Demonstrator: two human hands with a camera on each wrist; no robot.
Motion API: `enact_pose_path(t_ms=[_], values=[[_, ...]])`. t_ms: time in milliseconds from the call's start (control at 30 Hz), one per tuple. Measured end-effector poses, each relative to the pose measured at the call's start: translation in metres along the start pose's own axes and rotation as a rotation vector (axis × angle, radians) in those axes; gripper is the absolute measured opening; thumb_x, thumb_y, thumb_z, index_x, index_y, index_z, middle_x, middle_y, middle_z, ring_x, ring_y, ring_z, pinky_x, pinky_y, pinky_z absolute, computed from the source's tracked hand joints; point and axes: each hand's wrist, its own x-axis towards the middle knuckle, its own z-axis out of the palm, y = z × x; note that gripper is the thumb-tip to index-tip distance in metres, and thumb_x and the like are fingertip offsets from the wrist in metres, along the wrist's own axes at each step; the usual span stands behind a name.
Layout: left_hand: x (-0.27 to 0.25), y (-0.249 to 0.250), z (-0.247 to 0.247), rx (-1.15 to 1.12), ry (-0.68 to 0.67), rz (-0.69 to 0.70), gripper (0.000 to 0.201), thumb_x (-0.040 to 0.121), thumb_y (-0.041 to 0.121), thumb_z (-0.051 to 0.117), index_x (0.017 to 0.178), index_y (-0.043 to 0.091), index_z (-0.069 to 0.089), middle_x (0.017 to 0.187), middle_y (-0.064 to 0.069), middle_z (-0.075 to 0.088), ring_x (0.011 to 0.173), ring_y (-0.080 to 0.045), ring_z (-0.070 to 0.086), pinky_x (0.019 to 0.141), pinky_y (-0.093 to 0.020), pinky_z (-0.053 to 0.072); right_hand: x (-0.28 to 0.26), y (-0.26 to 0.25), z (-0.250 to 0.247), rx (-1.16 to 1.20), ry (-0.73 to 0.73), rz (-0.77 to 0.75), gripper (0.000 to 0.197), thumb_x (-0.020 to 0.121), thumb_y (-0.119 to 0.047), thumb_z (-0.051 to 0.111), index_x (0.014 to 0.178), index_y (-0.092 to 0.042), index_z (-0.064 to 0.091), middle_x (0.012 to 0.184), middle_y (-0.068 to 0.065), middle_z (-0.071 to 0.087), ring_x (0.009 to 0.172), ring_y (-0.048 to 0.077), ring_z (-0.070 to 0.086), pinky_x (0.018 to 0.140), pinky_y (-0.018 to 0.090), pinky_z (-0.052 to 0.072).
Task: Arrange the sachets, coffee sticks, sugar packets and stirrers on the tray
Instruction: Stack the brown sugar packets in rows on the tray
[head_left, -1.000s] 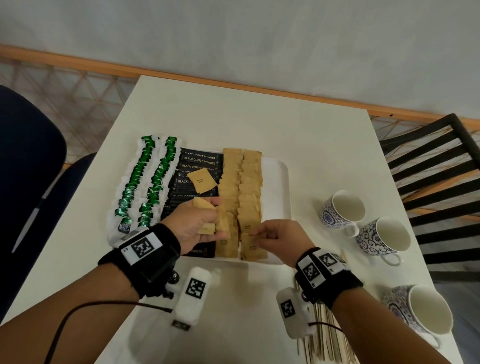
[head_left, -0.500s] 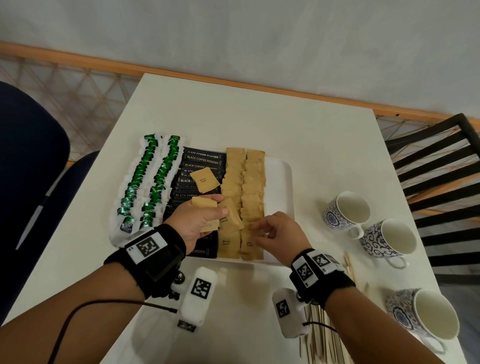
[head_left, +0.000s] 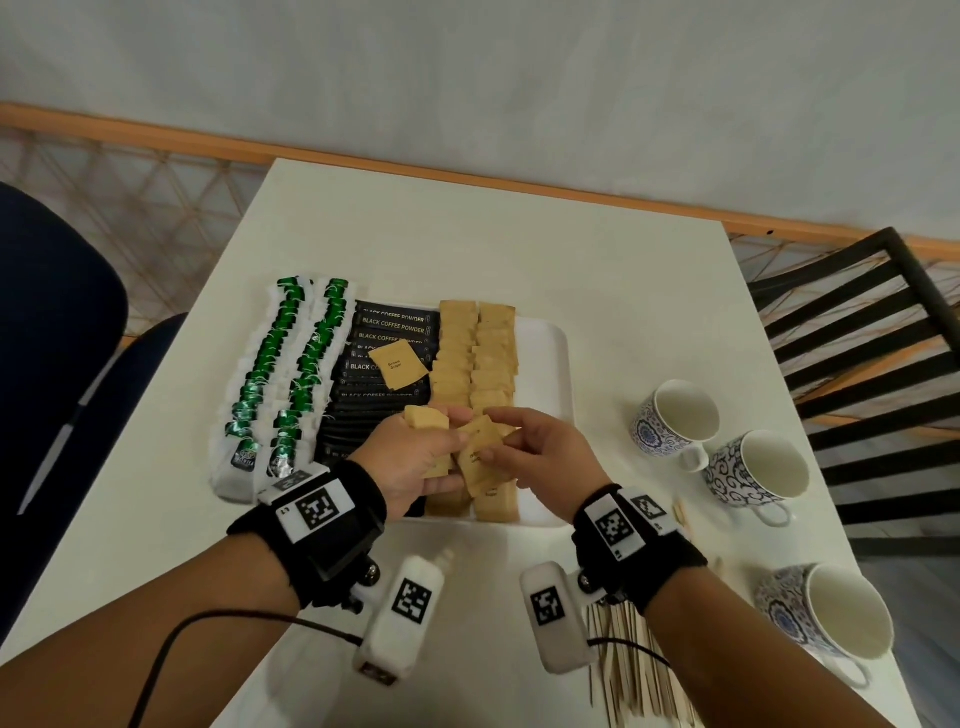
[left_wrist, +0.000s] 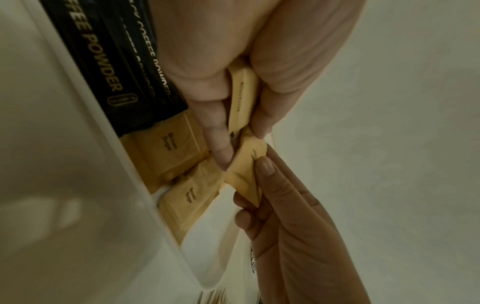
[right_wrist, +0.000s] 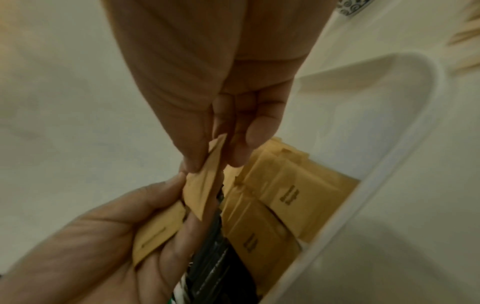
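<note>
Café or pantry corner, white table (head_left: 467, 249); cups (head_left: 675, 421), chairs (head_left: 857, 332)

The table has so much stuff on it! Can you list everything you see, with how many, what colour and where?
Tea sachets: two rows, green and white, left end of the tray.
Coffee sticks: one stack, black, beside the sachets.
Sugar packets: two rows, tan, right of the coffee sticks.
Stray sugar packet: one, tan, lying on the coffee sticks.
Tray: one, white, mid-table.
Cups: three, blue-patterned white, on the table's right side.
Stirrers: a bundle, pale wood, near edge of the table.
Table: one, white.
Chair: one, black, at right.
Left hand: holds several sugar packets.
Right hand: pinches one packet.
</note>
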Motion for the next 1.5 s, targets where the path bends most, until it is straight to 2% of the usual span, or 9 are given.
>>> enact_pose_path(t_ms=[133,267,467,633,733,833,1100,1267,1500], values=[[-0.004,0.002,-0.005,-0.032,-0.016,-0.003,0.027,0.092,0.0,0.056,0.117,0.009,0.061,0.105,-0.012,0.067,0.088,-0.024,0.065,0.06,-0.031,0.058,-0.002,-0.002,0.0,0.059,-0.016,0.03,0.036,0.082,-0.01,0.072,0.115,-0.021,0.063,0.073,-0.003,0.061,0.065,0.01,0.058,0.059,0.021,0.049],[-0.008,0.003,-0.009,-0.002,-0.043,-0.006,0.028,0.087,0.002,0.065,0.113,0.011,0.061,0.085,-0.005,0.069,0.067,-0.016,0.067,0.058,-0.03,0.059,-0.006,-0.005,0.0,0.118,0.026,0.0,0.027,0.083,-0.006,0.07,0.102,-0.024,0.061,0.069,-0.002,0.065,0.063,0.014,0.063,0.057,0.025,0.054],[-0.01,0.005,-0.007,-0.014,-0.014,-0.038,0.026,0.09,0.005,0.062,0.116,0.004,0.061,0.105,-0.018,0.065,0.09,-0.027,0.063,0.059,-0.03,0.06,-0.013,-0.01,0.0,0.088,-0.059,-0.092,0.048,0.083,0.013,0.047,0.093,-0.026,0.073,0.081,-0.004,0.071,0.071,0.013,0.067,0.067,0.021,0.053],[-0.01,0.01,-0.01,0.051,-0.024,-0.054,0.025,0.094,0.013,0.058,0.118,0.007,0.062,0.091,-0.014,0.068,0.066,-0.02,0.066,0.057,-0.031,0.06,-0.01,-0.004,0.0,-0.097,0.084,-0.229,0.022,0.074,-0.016,0.079,0.085,-0.036,0.075,0.081,-0.009,0.055,0.073,0.003,0.052,0.069,0.012,0.043],[-0.008,0.015,-0.018,0.034,0.01,-0.044,0.023,0.098,0.019,0.052,0.117,0.008,0.06,0.087,-0.009,0.066,0.062,-0.018,0.064,0.058,-0.03,0.06,-0.005,0.0,-0.002,-0.119,0.179,-0.157,0.011,0.079,-0.019,0.075,0.087,-0.027,0.075,0.078,-0.011,0.056,0.067,-0.002,0.053,0.066,0.011,0.04],[-0.009,0.021,-0.03,-0.08,0.034,-0.032,0.024,0.1,0.015,0.04,0.115,0.007,0.058,0.087,-0.011,0.061,0.065,-0.022,0.062,0.062,-0.035,0.059,-0.006,0.0,0.0,-0.107,0.08,-0.047,0.009,0.082,-0.017,0.072,0.087,-0.024,0.071,0.073,-0.014,0.065,0.063,-0.006,0.058,0.063,0.01,0.042],[-0.01,0.033,-0.05,-0.119,0.104,0.027,0.043,0.09,-0.005,0.028,0.107,0.008,0.065,0.115,-0.015,0.052,0.082,-0.028,0.063,0.071,-0.039,0.06,0.001,0.003,0.022,-0.642,-0.173,-0.186,0.02,0.089,-0.026,0.061,0.107,-0.024,0.07,0.085,-0.019,0.053,0.086,0.008,0.054,0.08,0.019,0.043],[-0.007,0.029,-0.052,-0.046,0.109,0.037,0.042,0.089,-0.01,0.036,0.11,0.015,0.063,0.119,-0.008,0.053,0.089,-0.026,0.066,0.077,-0.038,0.058,0.009,-0.001,0.027,-0.744,-0.13,-0.194,0.022,0.09,-0.032,0.058,0.111,-0.03,0.068,0.101,-0.009,0.063,0.093,0.01,0.055,0.083,0.024,0.045],[-0.001,0.021,-0.054,0.019,0.169,0.064,0.025,0.089,-0.007,0.056,0.102,0.015,0.058,0.101,-0.012,0.066,0.088,-0.024,0.068,0.076,-0.036,0.057,0.01,0.007,0.028,-0.699,-0.116,-0.188,0.019,0.088,-0.032,0.061,0.106,-0.035,0.069,0.094,-0.017,0.063,0.087,0.005,0.057,0.08,0.021,0.047]])
